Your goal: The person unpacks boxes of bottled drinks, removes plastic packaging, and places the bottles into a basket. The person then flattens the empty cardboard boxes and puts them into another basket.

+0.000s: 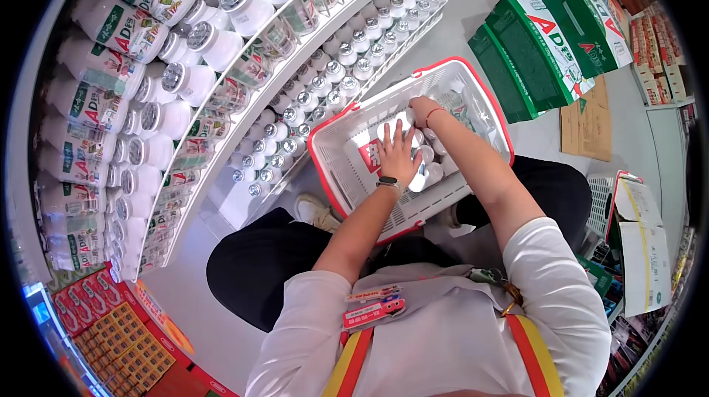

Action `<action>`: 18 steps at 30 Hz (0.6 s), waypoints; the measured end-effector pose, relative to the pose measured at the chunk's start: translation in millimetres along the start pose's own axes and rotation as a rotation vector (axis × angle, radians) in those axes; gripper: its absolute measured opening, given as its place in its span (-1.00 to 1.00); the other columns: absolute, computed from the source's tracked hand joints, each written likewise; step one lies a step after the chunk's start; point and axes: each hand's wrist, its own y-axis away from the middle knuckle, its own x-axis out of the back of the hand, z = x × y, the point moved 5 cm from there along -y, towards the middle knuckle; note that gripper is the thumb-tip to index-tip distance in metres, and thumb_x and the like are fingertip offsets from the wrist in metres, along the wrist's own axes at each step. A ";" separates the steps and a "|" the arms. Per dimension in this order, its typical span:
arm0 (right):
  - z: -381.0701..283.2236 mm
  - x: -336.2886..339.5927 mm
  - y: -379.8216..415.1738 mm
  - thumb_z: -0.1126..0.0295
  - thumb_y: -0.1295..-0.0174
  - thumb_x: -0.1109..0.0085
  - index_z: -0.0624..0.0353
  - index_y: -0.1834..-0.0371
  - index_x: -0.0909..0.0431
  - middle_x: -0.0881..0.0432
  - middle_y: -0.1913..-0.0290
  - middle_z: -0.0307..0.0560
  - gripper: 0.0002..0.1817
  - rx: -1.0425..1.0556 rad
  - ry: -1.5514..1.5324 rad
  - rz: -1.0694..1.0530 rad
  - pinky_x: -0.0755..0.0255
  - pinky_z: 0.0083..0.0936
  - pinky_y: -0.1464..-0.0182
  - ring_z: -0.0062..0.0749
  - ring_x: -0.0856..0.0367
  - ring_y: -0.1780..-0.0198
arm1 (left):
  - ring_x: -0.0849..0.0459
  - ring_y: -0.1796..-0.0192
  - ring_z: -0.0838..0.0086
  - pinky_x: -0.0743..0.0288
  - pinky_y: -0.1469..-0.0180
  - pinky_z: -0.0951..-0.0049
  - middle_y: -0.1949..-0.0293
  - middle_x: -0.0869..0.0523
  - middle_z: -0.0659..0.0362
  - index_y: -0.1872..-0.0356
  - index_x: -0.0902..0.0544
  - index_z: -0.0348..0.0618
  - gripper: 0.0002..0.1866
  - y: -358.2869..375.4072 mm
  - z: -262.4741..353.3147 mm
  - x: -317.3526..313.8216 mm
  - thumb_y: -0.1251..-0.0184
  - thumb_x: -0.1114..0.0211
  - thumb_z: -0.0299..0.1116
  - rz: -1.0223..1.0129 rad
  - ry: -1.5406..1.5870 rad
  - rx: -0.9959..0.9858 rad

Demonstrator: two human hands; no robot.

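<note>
A white plastic shopping basket (pixel 338 147) with a red rim stands in front of me, holding several white bottles (pixel 430 174) and some clear-wrapped packs. My left hand (pixel 399 152), with a dark watch on its wrist, lies over the white bottles with its fingers spread. Beside it, my right hand (pixel 425 112) reaches down into the basket among the bottles, a thin red band on its wrist. The right fingertips are hidden, so I cannot see whether they grip a bottle.
A curved white shelf (pixel 255 64) on the left carries wrapped packs of bottles, with rows of small bottles (pixel 317 87) on its lower tier. Green cartons (pixel 528 50) stand at the upper right, beside flattened cardboard (pixel 586 125). Another basket (pixel 600 203) and a white box (pixel 645 264) are at right.
</note>
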 end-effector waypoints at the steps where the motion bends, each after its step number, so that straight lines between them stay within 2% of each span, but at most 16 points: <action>1: -1.8 0.8 4.1 0.39 0.28 -0.46 0.18 -0.05 -0.57 -0.59 -0.05 0.17 -0.35 -0.002 0.005 -0.004 -0.46 -0.32 -0.15 -0.04 -0.57 -0.09 | 0.15 -0.51 -0.04 0.04 -0.34 -0.35 -0.47 -0.03 0.06 -0.35 -0.32 0.04 -0.34 -0.7 -0.1 -0.3 -0.20 -0.21 -0.08 0.000 0.006 0.003; 3: -8.7 5.2 13.5 0.42 0.16 -0.42 0.24 0.14 -0.62 -0.61 0.05 0.23 -0.58 0.018 0.044 0.120 -0.54 -0.25 -0.04 0.05 -0.62 0.00 | 0.12 -0.50 -0.05 0.03 -0.33 -0.35 -0.46 -0.05 0.05 -0.33 -0.34 0.02 -0.35 0.9 0.3 0.3 -0.18 -0.22 -0.10 0.036 -0.017 -0.007; 4: -13.2 -1.3 19.4 0.42 0.16 -0.42 0.24 0.14 -0.62 -0.61 0.05 0.23 -0.58 0.017 0.048 0.117 -0.54 -0.25 -0.04 0.05 -0.62 0.00 | 0.12 -0.50 -0.05 0.03 -0.33 -0.35 -0.46 -0.05 0.05 -0.33 -0.34 0.02 -0.35 0.8 -0.1 1.6 -0.18 -0.22 -0.10 0.036 -0.013 -0.004; 6: -18.1 -0.8 35.8 0.42 0.15 -0.40 0.20 0.19 -0.61 -0.59 0.09 0.19 -0.63 -0.038 0.131 0.406 -0.57 -0.22 0.03 0.09 -0.63 0.06 | 0.09 -0.49 -0.07 0.02 -0.32 -0.35 -0.45 -0.08 0.04 -0.31 -0.36 0.01 -0.36 1.7 2.6 4.2 -0.16 -0.23 -0.11 0.044 -0.013 -0.026; 9: -14.9 -2.0 31.1 0.45 0.07 -0.28 0.16 0.15 -0.58 -0.56 0.18 0.16 -0.67 -0.017 0.129 0.357 -0.57 -0.20 0.07 0.12 -0.60 0.08 | 0.07 -0.48 -0.08 0.05 -0.33 -0.35 -0.44 -0.09 0.03 -0.31 -0.36 0.01 -0.35 1.6 2.1 6.0 -0.14 -0.23 -0.12 0.059 0.018 -0.019; 10: -9.3 -1.8 23.4 0.44 0.12 -0.33 0.13 0.07 -0.59 -0.58 0.10 0.17 -0.57 -0.040 0.121 0.236 -0.53 -0.22 -0.01 0.09 -0.60 0.03 | 0.07 -0.48 -0.08 0.13 -0.36 -0.34 -0.44 -0.10 0.01 -0.32 -0.37 0.02 -0.35 1.8 2.9 6.0 -0.15 -0.23 -0.11 0.088 0.007 -0.032; 11: -4.5 6.4 19.0 0.44 0.12 -0.33 0.13 0.07 -0.59 -0.58 0.10 0.17 -0.57 -0.037 0.123 0.243 -0.53 -0.22 -0.01 0.09 -0.60 0.03 | 0.07 -0.48 -0.08 0.13 -0.36 -0.34 -0.44 -0.10 0.01 -0.32 -0.37 0.02 -0.35 -2.1 3.2 6.3 -0.15 -0.23 -0.11 0.096 0.004 -0.034; 13: 6.6 0.1 9.6 0.41 0.18 -0.38 0.12 -0.02 -0.58 -0.58 -0.01 0.16 -0.45 0.170 0.061 0.120 -0.48 -0.25 -0.11 0.05 -0.58 -0.02 | 0.06 -0.48 -0.07 0.20 -0.38 -0.32 -0.44 -0.11 0.00 -0.32 -0.37 0.00 -0.34 -1.6 4.2 6.4 -0.14 -0.24 -0.10 0.106 -0.020 -0.051; 14: 14.9 -4.0 -3.2 0.35 0.27 -0.44 0.09 -0.15 -0.53 -0.55 -0.11 0.15 -0.28 0.190 0.054 0.020 -0.42 -0.32 -0.19 -0.02 -0.56 -0.09 | -0.02 -0.46 -0.02 0.21 -0.40 -0.29 -0.38 -0.19 -0.03 -0.27 -0.41 -0.03 -0.36 -2.0 4.5 8.1 -0.12 -0.25 -0.08 0.146 -0.025 -0.073; 17: 18.8 12.1 2.3 0.28 0.31 -0.48 0.11 -0.18 -0.51 -0.56 -0.12 0.15 -0.21 0.266 -0.087 -0.081 -0.42 -0.35 -0.19 -0.06 -0.55 -0.12 | -0.03 -0.46 0.06 0.26 -0.42 -0.23 -0.34 -0.25 0.00 -0.27 -0.40 -0.02 -0.32 -15.7 -1.6 6.2 -0.09 -0.28 -0.02 0.017 -0.009 -0.092; 18: 24.1 16.7 6.4 0.25 0.35 -0.51 0.11 -0.22 -0.48 -0.58 -0.11 0.12 -0.14 0.222 -0.183 -0.071 -0.42 -0.38 -0.19 -0.12 -0.56 -0.13 | -0.17 -0.38 0.12 0.18 -0.43 -0.15 -0.21 -0.37 0.03 -0.14 -0.49 -0.08 -0.38 -20.8 0.2 12.1 -0.04 -0.32 -0.03 0.117 -0.021 -0.177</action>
